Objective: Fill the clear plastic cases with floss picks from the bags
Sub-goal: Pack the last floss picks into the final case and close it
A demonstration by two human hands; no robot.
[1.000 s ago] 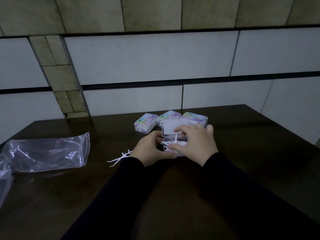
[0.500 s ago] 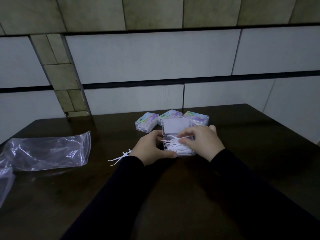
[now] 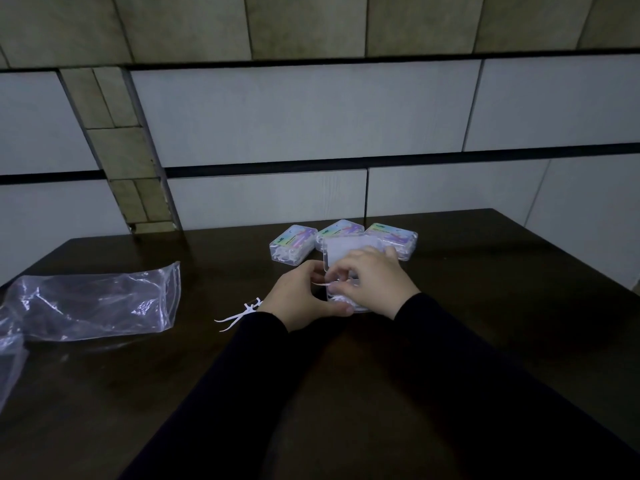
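Left hand grips the open clear case; right hand pinches a floss pick over it, loose picks left of both.

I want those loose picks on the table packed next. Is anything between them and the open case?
Yes: the left hand gripping the open case lies between it and the loose picks.

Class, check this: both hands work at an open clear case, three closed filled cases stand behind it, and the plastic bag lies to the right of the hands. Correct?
One slip: the head view shows the plastic bag lying to the left of the hands, not the right. The left hand and right hand do work at the open case, with three closed cases behind.
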